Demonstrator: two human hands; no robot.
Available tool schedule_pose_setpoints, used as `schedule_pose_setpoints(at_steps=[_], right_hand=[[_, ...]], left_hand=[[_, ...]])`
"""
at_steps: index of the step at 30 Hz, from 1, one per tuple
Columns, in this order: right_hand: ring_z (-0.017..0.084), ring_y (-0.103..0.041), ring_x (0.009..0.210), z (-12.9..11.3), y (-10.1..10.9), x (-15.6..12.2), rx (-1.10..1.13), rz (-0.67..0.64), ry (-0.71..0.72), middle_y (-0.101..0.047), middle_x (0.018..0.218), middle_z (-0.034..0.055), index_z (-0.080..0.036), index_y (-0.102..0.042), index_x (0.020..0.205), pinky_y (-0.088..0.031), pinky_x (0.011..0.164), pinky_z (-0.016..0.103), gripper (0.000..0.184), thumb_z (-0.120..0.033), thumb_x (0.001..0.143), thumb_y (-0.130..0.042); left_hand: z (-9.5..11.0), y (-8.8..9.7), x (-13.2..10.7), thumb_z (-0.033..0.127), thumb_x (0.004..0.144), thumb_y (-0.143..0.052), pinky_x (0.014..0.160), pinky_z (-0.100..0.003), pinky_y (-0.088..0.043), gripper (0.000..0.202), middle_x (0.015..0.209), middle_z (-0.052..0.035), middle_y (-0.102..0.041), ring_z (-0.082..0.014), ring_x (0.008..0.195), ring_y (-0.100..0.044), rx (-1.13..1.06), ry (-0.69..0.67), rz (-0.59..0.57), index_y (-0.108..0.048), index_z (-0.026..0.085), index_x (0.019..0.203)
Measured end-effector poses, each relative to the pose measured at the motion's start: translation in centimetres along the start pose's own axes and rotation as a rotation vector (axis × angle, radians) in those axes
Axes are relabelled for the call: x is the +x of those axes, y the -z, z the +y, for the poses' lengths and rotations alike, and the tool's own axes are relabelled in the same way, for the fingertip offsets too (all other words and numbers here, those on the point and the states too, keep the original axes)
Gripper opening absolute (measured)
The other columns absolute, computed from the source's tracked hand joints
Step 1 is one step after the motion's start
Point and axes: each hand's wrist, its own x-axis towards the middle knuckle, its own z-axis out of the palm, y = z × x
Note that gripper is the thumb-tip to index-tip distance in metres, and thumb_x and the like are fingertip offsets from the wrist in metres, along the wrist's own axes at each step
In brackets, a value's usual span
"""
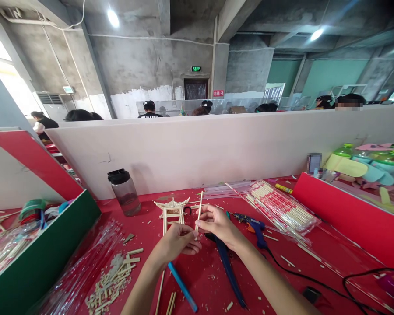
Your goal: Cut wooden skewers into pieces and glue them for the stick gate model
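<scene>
My right hand (218, 224) pinches a thin wooden stick (200, 204) between thumb and fingers, keeping it nearly upright. At the stick's lower end, the thumb and forefinger of my left hand (180, 239) are closed on it, its other fingers loosely curled. Just behind my left hand stands a small structure (172, 211) built of wooden sticks, with a curved, roof-like top; my hand hides part of it. Below my right wrist lies a blue-handled hand tool (229, 273), its head mostly hidden. A blue rod (183, 286) lies under my left hand.
A blue glue gun (256, 228) with a black cord lies right, near packs of wooden sticks (279, 205). Cut stick pieces (110, 282) and plastic wrappers (82, 262) lie left. A dark bottle (124, 192) stands before the white partition (184, 153). People sit beyond it.
</scene>
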Motion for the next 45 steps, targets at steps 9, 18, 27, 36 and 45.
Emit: schedule_pose_setpoints(at_steps=[9, 18, 27, 36, 45], right_hand=[[0.014, -0.061, 0.069, -0.3, 0.1, -0.1, -0.071, 0.011, 0.035, -0.062, 0.077, -0.0024, -0.021, -0.059, 0.09, -0.054, 0.064, 0.027, 0.041, -0.04, 0.064, -0.084], [0.014, -0.06, 0.072, -0.8, 0.7, -0.1, -0.105, 0.022, 0.043, -0.06, 0.08, -0.0018, -0.02, -0.057, 0.095, -0.051, 0.064, 0.027, 0.045, -0.04, 0.064, -0.084], [0.015, -0.06, 0.073, -1.1, 1.0, 0.0, -0.176, 0.024, 0.122, -0.061, 0.078, -0.0013, -0.021, -0.058, 0.091, -0.047, 0.066, 0.027, 0.035, -0.036, 0.069, -0.08], [0.017, -0.062, 0.077, -0.8, 0.9, 0.0, -0.203, 0.022, 0.102, -0.063, 0.081, -0.0002, -0.021, -0.059, 0.093, -0.05, 0.068, 0.028, 0.036, -0.038, 0.068, -0.08], [0.017, -0.066, 0.073, -0.5, 1.6, 0.2, -0.152, -0.067, 0.121, -0.068, 0.082, 0.002, -0.02, -0.061, 0.096, -0.054, 0.071, 0.031, 0.03, -0.043, 0.079, -0.071]], left_hand=[[-0.2, -0.3, 0.1, 0.069, 0.064, -0.07, 0.062, -0.025, -0.053, 0.056, 0.07, -0.0078, -0.074, -0.0155, 0.063, -0.068, -0.007, -0.001, -0.01, -0.059, 0.016, 0.072], [-0.4, -1.1, 0.8, 0.06, 0.064, -0.075, 0.063, -0.027, -0.054, 0.047, 0.066, -0.0009, -0.066, -0.0167, 0.064, -0.067, -0.014, -0.112, 0.082, -0.062, 0.015, 0.075], [-1.0, -1.8, 1.5, 0.052, 0.07, -0.076, 0.061, -0.025, -0.055, 0.04, 0.069, 0.0002, -0.065, -0.0129, 0.06, -0.065, -0.088, -0.212, 0.159, -0.065, 0.015, 0.082], [-1.2, -1.5, 1.6, 0.053, 0.068, -0.076, 0.063, -0.025, -0.054, 0.041, 0.066, -0.0003, -0.065, -0.013, 0.06, -0.064, -0.088, -0.175, 0.137, -0.066, 0.014, 0.077], [-1.4, -1.3, 1.6, 0.056, 0.065, -0.077, 0.064, -0.027, -0.055, 0.044, 0.068, -0.0013, -0.068, -0.0134, 0.06, -0.065, -0.095, -0.145, 0.128, -0.064, 0.015, 0.075]])
